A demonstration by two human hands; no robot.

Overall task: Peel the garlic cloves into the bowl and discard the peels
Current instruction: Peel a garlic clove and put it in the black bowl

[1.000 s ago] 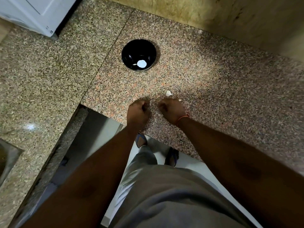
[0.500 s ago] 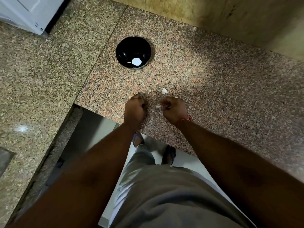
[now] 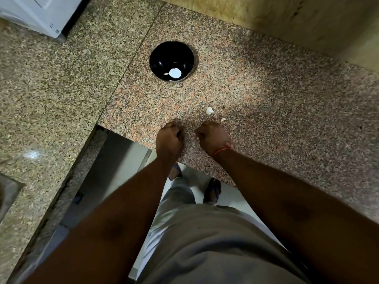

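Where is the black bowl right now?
In the head view the black bowl sits on the granite counter, up and centre-left, well beyond both fists and apart from the white peel scraps near the right hand.

The bowl [image 3: 171, 60] sits on the counter [image 3: 266, 103]; peel scraps [image 3: 209, 110] lie nearer and right of it.

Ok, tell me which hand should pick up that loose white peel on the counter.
Right hand: the peel lies just beyond its knuckles, while the left hand sits farther off.
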